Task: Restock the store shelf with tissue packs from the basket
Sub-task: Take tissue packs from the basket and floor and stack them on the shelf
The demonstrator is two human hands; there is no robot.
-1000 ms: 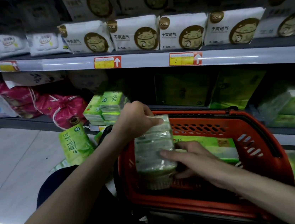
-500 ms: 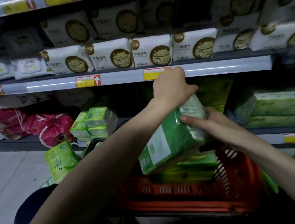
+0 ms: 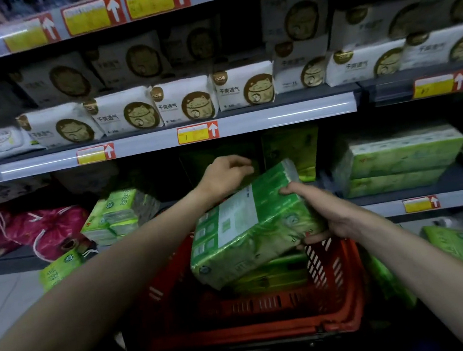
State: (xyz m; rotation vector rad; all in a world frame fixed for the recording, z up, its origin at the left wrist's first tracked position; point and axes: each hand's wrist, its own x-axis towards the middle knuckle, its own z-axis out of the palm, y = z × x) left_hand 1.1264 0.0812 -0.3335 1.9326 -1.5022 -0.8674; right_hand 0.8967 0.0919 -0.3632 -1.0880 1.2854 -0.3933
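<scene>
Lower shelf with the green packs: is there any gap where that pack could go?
A dark, seemingly bare stretch of the lower shelf lies between the low green stack on the left and the upright green packs, just beyond the green tissue pack in the right hand. Further right, stacked packs fill it; the shelf above is crammed with white packs.

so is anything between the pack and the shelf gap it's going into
Nothing visible. The pack, held in the right hand above the basket, faces a dark open stretch of shelf; a left stack and a right stack flank it.
</scene>
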